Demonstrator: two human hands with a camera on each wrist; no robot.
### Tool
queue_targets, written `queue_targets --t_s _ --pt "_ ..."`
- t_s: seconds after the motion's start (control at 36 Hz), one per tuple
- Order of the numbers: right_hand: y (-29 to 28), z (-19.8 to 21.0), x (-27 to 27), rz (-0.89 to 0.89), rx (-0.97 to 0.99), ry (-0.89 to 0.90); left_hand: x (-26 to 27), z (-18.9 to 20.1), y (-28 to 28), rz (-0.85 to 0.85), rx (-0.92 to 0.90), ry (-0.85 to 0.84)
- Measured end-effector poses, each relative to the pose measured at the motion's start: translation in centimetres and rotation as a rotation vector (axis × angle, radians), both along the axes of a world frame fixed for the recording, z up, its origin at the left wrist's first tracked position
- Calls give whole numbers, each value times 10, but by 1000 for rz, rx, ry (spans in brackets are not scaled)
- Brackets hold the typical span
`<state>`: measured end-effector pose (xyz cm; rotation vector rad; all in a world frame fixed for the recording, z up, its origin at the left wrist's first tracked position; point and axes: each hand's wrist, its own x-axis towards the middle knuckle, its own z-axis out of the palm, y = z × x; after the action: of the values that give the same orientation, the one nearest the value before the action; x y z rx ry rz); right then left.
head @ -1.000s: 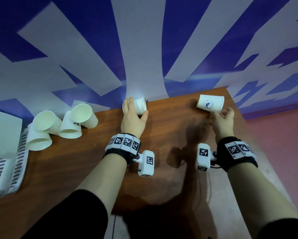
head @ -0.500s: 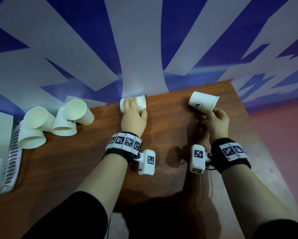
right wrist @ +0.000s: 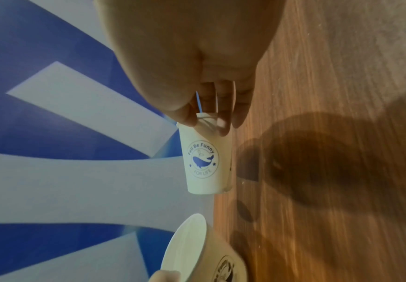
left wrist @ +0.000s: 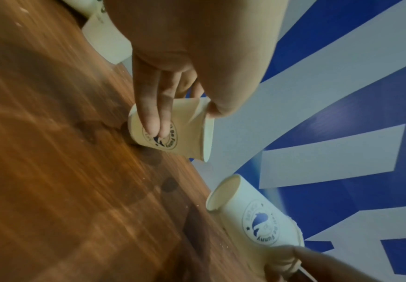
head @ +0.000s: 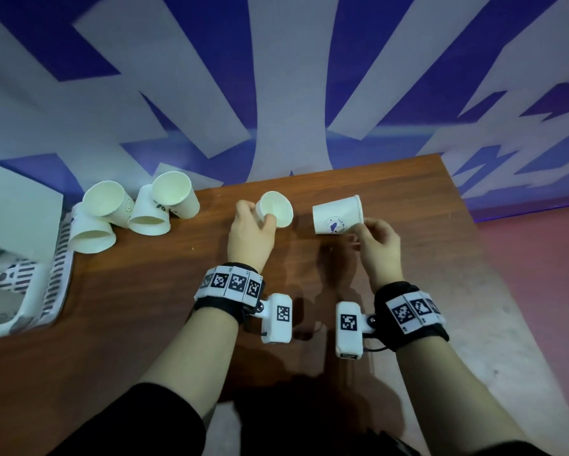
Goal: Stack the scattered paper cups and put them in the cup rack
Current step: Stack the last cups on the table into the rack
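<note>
Your left hand (head: 250, 232) is grasping a paper cup (head: 275, 209), fingers and thumb curled around its wall, with the open mouth tipped up toward you and to the right. In the left wrist view two fingers (left wrist: 152, 114) lie across the printed logo on that cup (left wrist: 172, 129), the thumb presses near the rim, and the base end sits close to the wooden surface (head: 145, 307); whether it touches the wood you cannot tell.

Your right hand (head: 377, 245) pinches a second cup (head: 337, 214) at its rim, between thumb and fingertips. That cup lies on its side in the air, base pointing left toward the first cup, whale logo facing you. In the right wrist view the grip on it (right wrist: 208, 152) is only at the mouth edge, and the body hangs free above the surface. The two cups are near each other but apart, not nested.

Four more cups (head: 135, 212) lie tumbled in a cluster at the far left of the surface, mouths mostly toward you, touching one another. Just beside them, at the left edge, sits a white slotted basket (head: 58, 278), with one cup resting against its rim. A blue and white patterned backdrop (head: 293, 77) rises behind the surface.
</note>
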<state>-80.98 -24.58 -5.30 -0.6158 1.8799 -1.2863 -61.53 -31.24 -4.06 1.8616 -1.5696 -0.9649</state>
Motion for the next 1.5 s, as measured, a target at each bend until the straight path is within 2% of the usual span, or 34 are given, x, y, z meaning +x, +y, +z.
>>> queue_targets --t_s 0.17,0.56,0.81,1.03,1.25,1.5 --pt "13 18 27 84 -22 28 21 3 21 14 -24 -41" --pt "51 49 81 140 -135 6 96 30 67 192 -82 110" --pt "61 67 121 264 -163 90 148 59 92 349 -67 248" --pt "59 78 170 321 -190 133 196 76 99 386 -91 299" --pt "58 94 230 380 -250 137 246 96 103 405 -105 419" --pt "43 103 301 426 -244 185 315 104 100 451 -107 438"
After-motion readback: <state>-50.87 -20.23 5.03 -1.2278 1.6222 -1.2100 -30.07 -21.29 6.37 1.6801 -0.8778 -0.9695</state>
